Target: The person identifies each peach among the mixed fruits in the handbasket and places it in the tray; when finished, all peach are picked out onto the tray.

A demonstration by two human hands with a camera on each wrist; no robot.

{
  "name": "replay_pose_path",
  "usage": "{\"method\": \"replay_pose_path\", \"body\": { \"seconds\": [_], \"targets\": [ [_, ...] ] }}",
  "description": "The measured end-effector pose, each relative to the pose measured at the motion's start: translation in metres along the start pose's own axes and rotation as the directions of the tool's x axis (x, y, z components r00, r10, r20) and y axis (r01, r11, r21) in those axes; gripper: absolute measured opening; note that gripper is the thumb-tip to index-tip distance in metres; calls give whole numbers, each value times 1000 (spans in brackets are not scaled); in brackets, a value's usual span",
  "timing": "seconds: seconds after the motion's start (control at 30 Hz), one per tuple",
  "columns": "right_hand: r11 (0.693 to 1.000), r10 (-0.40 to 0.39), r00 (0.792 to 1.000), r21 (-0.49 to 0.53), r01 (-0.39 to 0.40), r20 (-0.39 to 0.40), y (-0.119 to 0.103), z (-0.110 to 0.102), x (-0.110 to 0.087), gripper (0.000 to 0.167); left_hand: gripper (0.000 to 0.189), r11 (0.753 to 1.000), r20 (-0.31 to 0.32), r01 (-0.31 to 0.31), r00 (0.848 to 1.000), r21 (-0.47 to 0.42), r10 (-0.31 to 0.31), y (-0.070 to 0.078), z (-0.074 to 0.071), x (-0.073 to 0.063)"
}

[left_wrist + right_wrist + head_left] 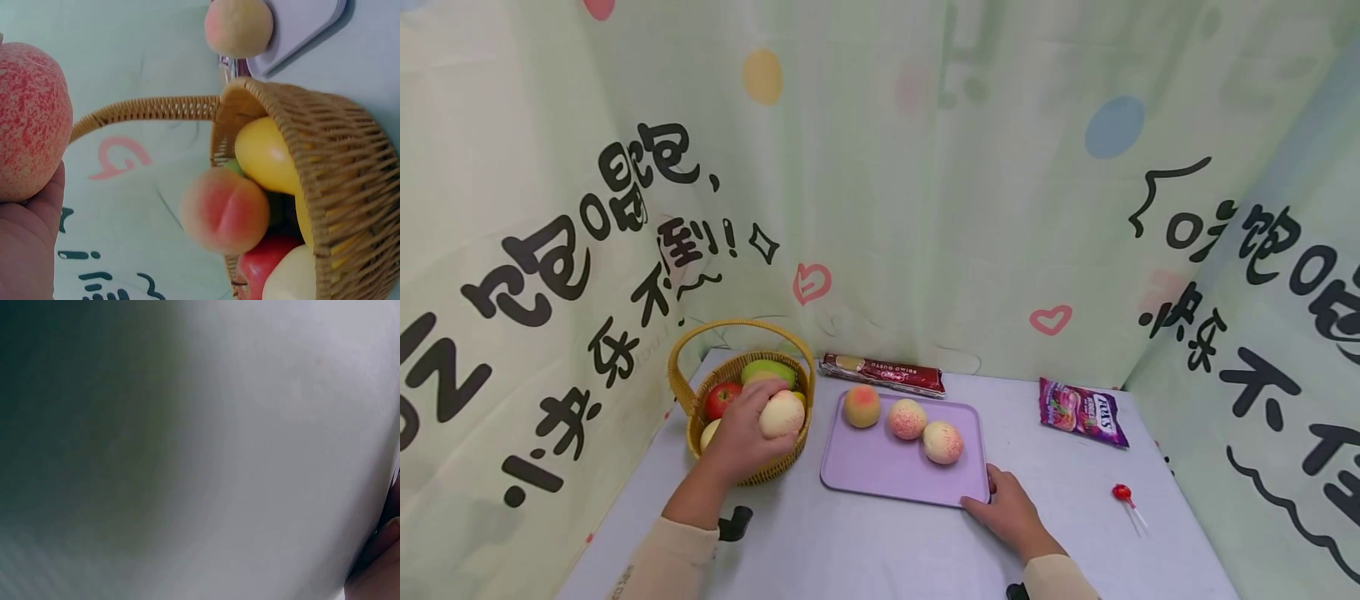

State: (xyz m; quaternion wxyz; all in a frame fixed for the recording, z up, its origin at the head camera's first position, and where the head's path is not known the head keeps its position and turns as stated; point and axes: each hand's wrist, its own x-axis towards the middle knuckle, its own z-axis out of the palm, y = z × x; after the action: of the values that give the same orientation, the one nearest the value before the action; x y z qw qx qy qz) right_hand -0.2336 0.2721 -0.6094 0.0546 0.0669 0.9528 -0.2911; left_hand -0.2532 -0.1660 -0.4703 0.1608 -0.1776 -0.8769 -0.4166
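Note:
My left hand (747,437) holds a pale peach with pink speckles (781,414) above the wicker basket (775,468). In the left wrist view that speckled peach (31,119) sits in the fingers, apart from the basket's fruit. Inside the basket lie a red apple (722,400), a green fruit (767,370), a yellow fruit (265,153) and another peach (225,212). At the lilac tray's (880,490) near right corner, my right hand (1011,512) grips the edge. On the tray rest three peaches, one orange-yellow (862,406) and two speckled (907,418).
Behind the tray lies a long dark red snack packet (883,374). A purple candy bag (1081,412) is at the back right, with a red lollipop (1122,493) nearer to me. Printed curtains (880,208) enclose the white table (865,550) at the back and sides.

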Motion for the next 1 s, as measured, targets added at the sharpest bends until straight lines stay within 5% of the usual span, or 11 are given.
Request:
{"method": "replay_pose_path", "body": {
  "seconds": [0.67,1.0],
  "targets": [
    [1000,5,1000,10,-5,8,0,1,-1,97,64,996,89,7,996,-85,0,11,33,-1],
    [1000,4,1000,10,-4,10,0,0,0,97,64,982,120,93,990,-166,-73,12,54,-2]
  ]
}}
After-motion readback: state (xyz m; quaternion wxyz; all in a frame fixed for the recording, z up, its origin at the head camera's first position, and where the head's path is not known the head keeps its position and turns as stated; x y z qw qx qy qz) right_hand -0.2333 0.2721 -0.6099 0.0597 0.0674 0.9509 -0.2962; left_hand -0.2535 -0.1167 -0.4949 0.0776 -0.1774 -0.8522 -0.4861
